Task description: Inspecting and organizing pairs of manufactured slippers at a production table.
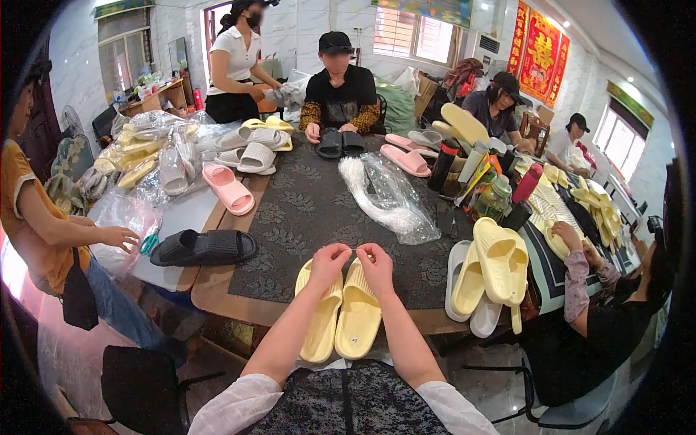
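Observation:
A pair of pale yellow slides lies side by side at the table's near edge, toes pointing away from me: the left slide [319,330] and the right slide [357,319]. Above their straps, my left hand [330,262] and my right hand [375,268] almost meet, fingertips pinched. Whatever is between the fingers is too small to make out. Beyond my hands, a bundle of thin white strands [380,206] lies partly in a clear plastic bag [422,223].
Black slides [204,248] and a pink slide [228,188] lie to the left. At the right edge, yellow slides [496,261] are stacked over grey ones. Bottles [494,197] stand behind them. Co-workers surround the table; one [337,94] sits opposite, holding black slides.

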Motion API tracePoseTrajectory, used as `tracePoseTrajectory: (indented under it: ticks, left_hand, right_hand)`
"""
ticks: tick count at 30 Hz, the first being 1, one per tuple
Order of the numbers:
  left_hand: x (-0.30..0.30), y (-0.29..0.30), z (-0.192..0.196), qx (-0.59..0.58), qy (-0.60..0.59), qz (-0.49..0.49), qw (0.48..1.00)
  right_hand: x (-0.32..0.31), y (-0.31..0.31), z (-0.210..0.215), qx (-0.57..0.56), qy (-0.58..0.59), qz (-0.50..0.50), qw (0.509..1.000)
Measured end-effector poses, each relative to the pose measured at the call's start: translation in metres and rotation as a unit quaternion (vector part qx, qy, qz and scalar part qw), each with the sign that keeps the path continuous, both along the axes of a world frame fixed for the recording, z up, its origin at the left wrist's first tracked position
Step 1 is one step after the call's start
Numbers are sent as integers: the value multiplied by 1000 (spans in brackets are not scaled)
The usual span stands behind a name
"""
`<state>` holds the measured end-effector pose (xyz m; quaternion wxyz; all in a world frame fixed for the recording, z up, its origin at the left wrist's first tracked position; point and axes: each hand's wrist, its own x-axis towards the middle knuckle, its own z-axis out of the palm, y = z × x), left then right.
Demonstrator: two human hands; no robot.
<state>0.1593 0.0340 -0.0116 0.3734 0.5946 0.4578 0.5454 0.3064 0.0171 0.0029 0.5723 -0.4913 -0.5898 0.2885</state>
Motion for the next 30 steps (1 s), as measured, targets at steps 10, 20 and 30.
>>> tracePoseTrajectory:
  ticks: [10, 20, 30]
  left_hand:
    - [2, -4, 9, -18, -32, 21, 999]
    - [1, -4, 11, -13, -46, 30, 998]
    - [2, -3, 9, -8, -37, 13, 999]
  right_hand:
    - [-2, -4, 4, -21, -15, -12, 1000]
    - [-2, -6, 7, -26, -8, -15, 999]
    - [-2, -6, 7, -20, 2, -14, 1000]
